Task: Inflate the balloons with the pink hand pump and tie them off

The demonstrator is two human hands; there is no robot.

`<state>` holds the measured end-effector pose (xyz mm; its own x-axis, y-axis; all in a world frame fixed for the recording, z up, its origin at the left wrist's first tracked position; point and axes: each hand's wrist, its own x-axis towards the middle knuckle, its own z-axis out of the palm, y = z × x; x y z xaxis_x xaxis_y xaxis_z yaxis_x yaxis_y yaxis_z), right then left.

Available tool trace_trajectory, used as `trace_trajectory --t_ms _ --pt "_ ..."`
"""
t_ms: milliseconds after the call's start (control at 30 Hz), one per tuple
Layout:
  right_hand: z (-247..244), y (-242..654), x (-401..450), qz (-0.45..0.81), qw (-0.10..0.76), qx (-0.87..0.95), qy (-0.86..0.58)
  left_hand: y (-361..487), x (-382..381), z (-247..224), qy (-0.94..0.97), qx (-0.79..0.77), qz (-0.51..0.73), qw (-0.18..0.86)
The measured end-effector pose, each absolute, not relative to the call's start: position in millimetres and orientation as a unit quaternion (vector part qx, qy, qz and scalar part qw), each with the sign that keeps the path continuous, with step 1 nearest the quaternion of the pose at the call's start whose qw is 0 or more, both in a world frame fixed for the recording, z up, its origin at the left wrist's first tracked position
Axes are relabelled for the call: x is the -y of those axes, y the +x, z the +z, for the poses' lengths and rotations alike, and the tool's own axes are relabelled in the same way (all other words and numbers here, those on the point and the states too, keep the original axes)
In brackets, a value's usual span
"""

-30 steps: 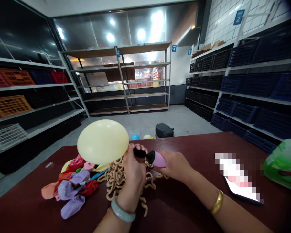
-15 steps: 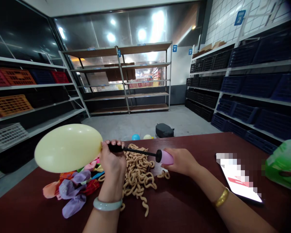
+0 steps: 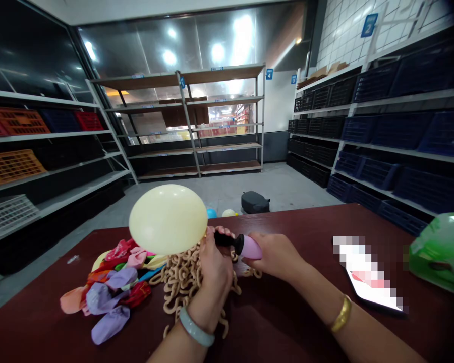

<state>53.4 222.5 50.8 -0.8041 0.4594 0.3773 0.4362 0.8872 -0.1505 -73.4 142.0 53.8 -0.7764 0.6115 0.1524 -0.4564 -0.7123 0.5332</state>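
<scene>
My left hand (image 3: pixel 217 257) is closed round the black handle end of a hand pump and the neck of a pale yellow balloon (image 3: pixel 168 219), which is inflated and sticks out to the left. My right hand (image 3: pixel 272 254) grips the pink body of the pump (image 3: pixel 251 248). The two parts of the pump are pushed together, with no rod showing between them. Under my left hand lies a heap of tan curly strands (image 3: pixel 181 282). Left of the heap are several limp balloons (image 3: pixel 108 292) in purple, red, orange and pink.
On the right of the dark red table (image 3: pixel 287 327) lie a phone (image 3: pixel 366 277) and a green plastic bag (image 3: pixel 441 254). A dark bag (image 3: pixel 254 202) is on the floor beyond. Shelves with crates (image 3: pixel 374 171) stand on both sides.
My left hand has moved right, toward my right hand, carrying the balloon with it. The black rod that showed between the pump's parts is gone from view. My right hand has barely moved.
</scene>
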Motion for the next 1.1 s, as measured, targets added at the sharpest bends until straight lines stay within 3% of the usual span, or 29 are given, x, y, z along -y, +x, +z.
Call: trace_trajectory --t_ms 300,567,800,1100 --pt "51 50 -218 0.069 0.202 0.949 -0.232 -97 -132 67 0.157 -0.243 0.91 0.296" --pt "49 55 -235 0.076 0.189 0.955 -0.216 -169 -93 100 0.158 -0.237 0.937 0.202" --pt "51 60 -236 0.063 0.2 0.951 -0.225 -164 -99 96 0.176 -0.22 0.946 0.163" --pt "46 53 -226 0.052 0.231 0.944 -0.228 -105 -131 70 0.195 -0.232 0.917 0.257"
